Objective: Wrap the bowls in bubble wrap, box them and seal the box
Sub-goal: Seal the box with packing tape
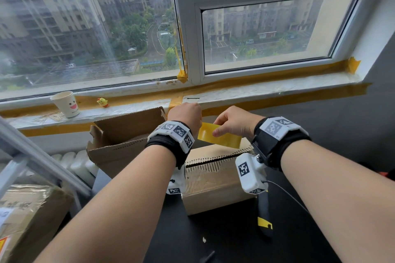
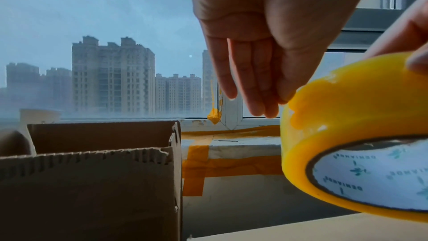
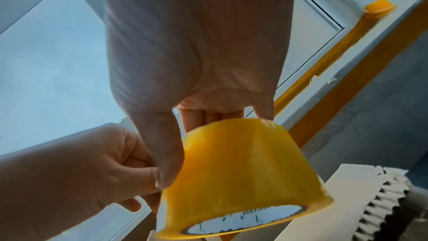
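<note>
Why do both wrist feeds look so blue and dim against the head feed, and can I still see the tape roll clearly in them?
Head view: even daylight, colours natural, window frame bowed by the wide lens. Left wrist view: backlit by the window, blue cast, left hand dark, yet the tape roll stays sharp enough to show its core print. Right wrist view: backlit too, right hand soft and washed out.

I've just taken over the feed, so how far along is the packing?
Looks done: the near box has its flaps down, though no bowls or bubble wrap show. In hand: the right hand holds the yellow tape roll above that box, and the left hand reaches its edge, probably finding the end. Left: no strip visibly crosses the seam. A second box stands open.
</note>
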Demonstrator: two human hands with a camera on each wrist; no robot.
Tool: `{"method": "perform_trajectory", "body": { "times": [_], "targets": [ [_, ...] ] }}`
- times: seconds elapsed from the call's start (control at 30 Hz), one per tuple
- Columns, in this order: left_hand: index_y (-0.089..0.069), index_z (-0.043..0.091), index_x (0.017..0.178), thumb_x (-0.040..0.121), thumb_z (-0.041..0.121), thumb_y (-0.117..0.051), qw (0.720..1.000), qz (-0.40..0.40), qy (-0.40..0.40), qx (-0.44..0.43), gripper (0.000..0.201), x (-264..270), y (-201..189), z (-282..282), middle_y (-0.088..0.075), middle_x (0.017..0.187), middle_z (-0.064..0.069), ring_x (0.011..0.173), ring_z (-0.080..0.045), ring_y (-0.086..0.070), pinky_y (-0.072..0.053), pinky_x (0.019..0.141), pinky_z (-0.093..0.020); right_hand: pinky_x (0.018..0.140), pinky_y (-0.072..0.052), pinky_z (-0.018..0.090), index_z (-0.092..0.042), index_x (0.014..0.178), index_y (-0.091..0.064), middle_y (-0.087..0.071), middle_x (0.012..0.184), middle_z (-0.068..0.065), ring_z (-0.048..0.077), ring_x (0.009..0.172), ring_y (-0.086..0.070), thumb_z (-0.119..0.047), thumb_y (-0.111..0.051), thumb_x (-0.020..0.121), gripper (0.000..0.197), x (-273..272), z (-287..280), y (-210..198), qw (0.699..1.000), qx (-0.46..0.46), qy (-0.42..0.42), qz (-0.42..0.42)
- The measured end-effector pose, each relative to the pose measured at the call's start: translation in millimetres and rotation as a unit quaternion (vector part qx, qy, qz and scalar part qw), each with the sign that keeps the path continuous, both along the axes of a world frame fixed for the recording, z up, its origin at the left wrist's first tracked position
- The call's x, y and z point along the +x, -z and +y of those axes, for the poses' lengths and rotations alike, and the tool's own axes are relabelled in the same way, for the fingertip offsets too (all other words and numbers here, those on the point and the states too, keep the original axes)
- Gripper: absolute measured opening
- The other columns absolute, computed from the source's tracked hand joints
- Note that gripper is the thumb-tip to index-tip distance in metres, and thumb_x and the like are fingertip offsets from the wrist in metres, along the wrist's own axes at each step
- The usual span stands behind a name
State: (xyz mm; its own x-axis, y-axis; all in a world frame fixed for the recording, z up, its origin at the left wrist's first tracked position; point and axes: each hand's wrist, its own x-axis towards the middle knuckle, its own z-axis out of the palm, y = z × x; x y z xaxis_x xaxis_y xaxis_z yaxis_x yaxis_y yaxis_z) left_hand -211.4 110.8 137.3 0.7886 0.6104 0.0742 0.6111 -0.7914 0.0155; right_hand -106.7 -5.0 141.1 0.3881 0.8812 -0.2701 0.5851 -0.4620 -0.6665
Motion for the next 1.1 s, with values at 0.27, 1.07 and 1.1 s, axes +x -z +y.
{"method": "perform_trajectory", "body": {
  "times": [0.27,1.07,1.1],
  "targets": [
    [-0.065,0.019,0.094,0.090,0.022,-0.051,1.000,-0.012,0.021,0.014,0.014,-5,0,-3,-0.061,0.087,0.000,0.078,-0.024,-0.058,-0.042,0.063,-0.030,0.075,-0.043,0.029,-0.011,0.106,-0.072,-0.063,0.096,0.003,0.021,0.091,-0.056,-0.023,-0.073,0.084,0.025,-1,-1,-1,0.999,0.016,0.023,0.033],
    [-0.079,0.017,0.095,0.088,0.012,-0.059,0.979,-0.134,-0.025,-0.151,0.022,-10,4,-3,-0.072,0.097,-0.001,0.088,-0.020,-0.064,-0.044,0.067,-0.024,0.082,-0.037,0.028,-0.002,0.113,-0.069,-0.059,0.102,0.006,0.020,0.096,-0.052,-0.012,-0.066,0.087,0.028,-9,1,-4,0.995,0.040,0.086,0.035],
    [-0.079,0.017,0.094,0.087,0.011,-0.059,0.981,-0.129,-0.024,-0.146,0.022,-10,3,-4,-0.072,0.094,0.000,0.087,-0.020,-0.064,-0.044,0.066,-0.024,0.082,-0.037,0.028,-0.002,0.111,-0.070,-0.059,0.101,0.006,0.020,0.096,-0.052,-0.012,-0.067,0.087,0.025,-9,0,-3,0.995,0.040,0.085,0.032]
  ]
}}
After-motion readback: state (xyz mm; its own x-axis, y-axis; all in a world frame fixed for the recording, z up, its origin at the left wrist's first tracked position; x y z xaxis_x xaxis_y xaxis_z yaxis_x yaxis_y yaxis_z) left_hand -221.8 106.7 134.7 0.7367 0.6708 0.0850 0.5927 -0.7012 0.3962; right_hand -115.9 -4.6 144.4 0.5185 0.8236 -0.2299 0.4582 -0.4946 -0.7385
